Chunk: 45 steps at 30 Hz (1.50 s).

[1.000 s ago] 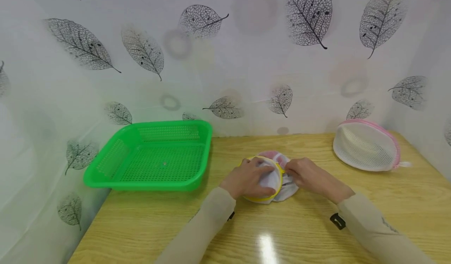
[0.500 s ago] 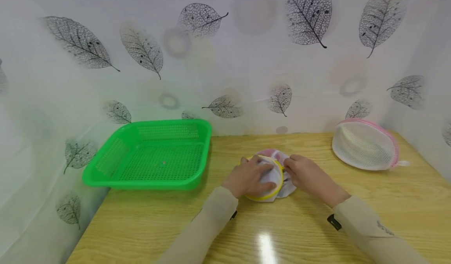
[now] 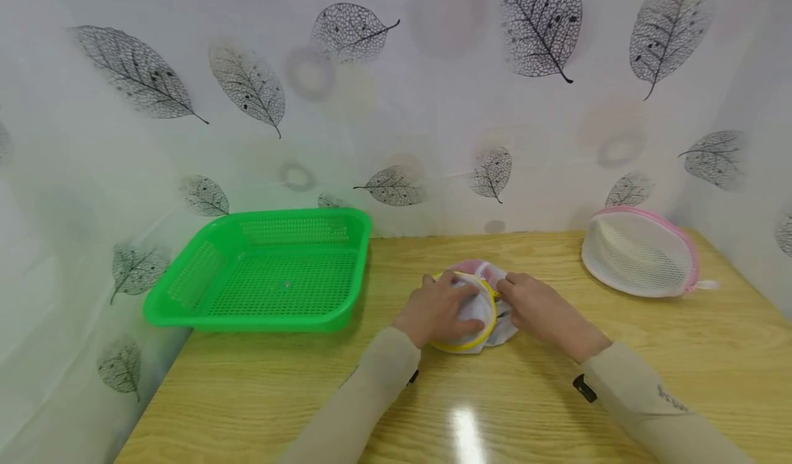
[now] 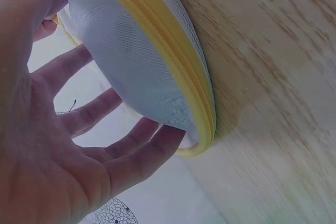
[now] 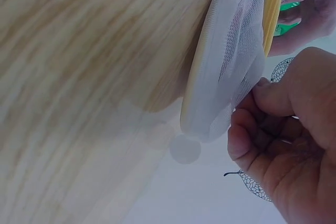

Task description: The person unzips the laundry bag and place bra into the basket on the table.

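Observation:
A round white mesh bag with a yellow zipper rim lies on the table, pink and white material showing at its far side. My left hand rests over it with spread, slightly bent fingers; in the left wrist view, the fingers touch the white mesh beside the yellow zipper. At the bag's right side, my right hand pinches its edge near the zipper. The right wrist view shows thumb and forefinger of that hand together at the mesh; what exactly lies between them is hidden.
A green perforated basket stands at the left of the wooden table. Toward the back right sits another white mesh bag with a pink zipper. A leaf-printed white sheet hangs behind the table.
Both hands keep their places at the bag. My right hand has shifted very slightly left and up with the bag's edge, and the whole view has moved a little.

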Motion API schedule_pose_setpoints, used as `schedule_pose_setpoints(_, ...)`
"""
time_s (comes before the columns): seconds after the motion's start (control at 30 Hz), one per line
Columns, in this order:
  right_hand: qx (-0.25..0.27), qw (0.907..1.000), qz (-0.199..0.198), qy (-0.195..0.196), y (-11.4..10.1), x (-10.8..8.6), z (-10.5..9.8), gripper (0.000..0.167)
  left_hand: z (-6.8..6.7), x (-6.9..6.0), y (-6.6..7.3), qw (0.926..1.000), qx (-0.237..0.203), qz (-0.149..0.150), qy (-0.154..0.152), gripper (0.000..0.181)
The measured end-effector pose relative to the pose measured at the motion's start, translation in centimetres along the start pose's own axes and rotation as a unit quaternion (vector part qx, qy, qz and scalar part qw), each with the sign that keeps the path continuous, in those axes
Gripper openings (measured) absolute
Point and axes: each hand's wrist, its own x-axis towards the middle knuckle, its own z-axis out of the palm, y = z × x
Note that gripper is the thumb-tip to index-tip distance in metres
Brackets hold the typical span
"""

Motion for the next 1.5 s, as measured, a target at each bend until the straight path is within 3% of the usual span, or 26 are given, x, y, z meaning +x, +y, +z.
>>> schedule_pose_setpoints(0.33, -0.031, 0.9993, -0.019, 0.014, -0.2, -0.1, -0.1, 0.029, -0.1, -0.1, 0.0, 1.0, -0.005, 0.0, 0.008, 0.061)
schedule_pose_setpoints(0.97, -0.021, 0.9996, -0.019, -0.002, -0.6, -0.5, -0.2, 0.028, 0.1, -0.2, 0.1, 0.9997, 0.023, -0.002, 0.011, 0.063)
schedule_pose_setpoints(1.5, -0.01, 0.9995, -0.026, -0.015, -0.4, -1.1, 0.1, 0.025, 0.3, -0.1, -0.2, 0.9999, 0.0, -0.006, 0.013, 0.061)
